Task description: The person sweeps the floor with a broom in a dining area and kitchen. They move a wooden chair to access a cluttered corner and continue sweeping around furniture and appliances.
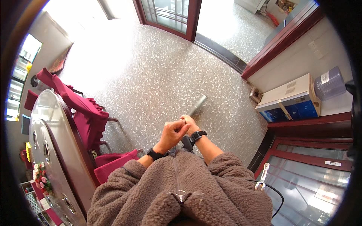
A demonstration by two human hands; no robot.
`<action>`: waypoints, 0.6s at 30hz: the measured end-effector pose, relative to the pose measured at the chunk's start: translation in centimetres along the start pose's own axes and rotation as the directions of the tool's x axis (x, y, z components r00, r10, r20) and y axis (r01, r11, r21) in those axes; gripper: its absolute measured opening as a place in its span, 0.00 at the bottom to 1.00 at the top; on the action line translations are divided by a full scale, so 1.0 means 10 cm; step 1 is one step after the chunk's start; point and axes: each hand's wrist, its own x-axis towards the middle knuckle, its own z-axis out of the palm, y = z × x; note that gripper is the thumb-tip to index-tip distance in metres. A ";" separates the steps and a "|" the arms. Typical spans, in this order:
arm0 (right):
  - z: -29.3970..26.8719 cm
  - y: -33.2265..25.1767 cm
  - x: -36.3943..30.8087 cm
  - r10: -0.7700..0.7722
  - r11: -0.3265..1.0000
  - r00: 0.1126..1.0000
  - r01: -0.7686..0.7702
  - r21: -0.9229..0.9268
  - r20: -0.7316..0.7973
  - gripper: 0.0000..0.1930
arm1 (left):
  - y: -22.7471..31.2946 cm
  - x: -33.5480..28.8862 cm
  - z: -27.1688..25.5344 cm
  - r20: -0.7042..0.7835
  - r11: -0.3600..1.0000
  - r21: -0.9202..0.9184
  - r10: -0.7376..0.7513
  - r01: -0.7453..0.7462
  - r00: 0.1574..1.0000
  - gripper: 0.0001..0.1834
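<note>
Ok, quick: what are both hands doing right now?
Left hand: closed around the top of a grey handle.
Right hand: closed on the same handle, against the left hand.

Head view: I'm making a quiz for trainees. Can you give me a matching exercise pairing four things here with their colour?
Things:
1. chair covers
2. water bottle
3. jacket
4. handle held by both hands, left hand and right hand

Colours:
a. brown
b. silver grey
c. dark red
d. pale bluish, see-through

Pairs: 1-c, 2-d, 3-a, 4-b
</note>
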 end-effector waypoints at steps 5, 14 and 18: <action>-0.61 -0.25 -0.38 0.011 0.999 0.993 -0.005 0.052 -0.113 0.15 | -0.24 0.39 0.28 0.130 0.898 -0.404 -0.131 0.173 0.983 0.17; -1.89 -0.41 -0.47 0.050 0.949 0.964 0.036 0.314 -0.261 0.17 | -0.66 1.14 1.45 0.633 0.975 -0.185 0.026 0.119 0.774 0.21; -1.82 -1.01 -0.09 0.032 0.976 0.975 0.018 0.218 -0.221 0.14 | -0.70 1.88 1.54 0.618 0.969 -0.158 -0.051 0.188 0.785 0.21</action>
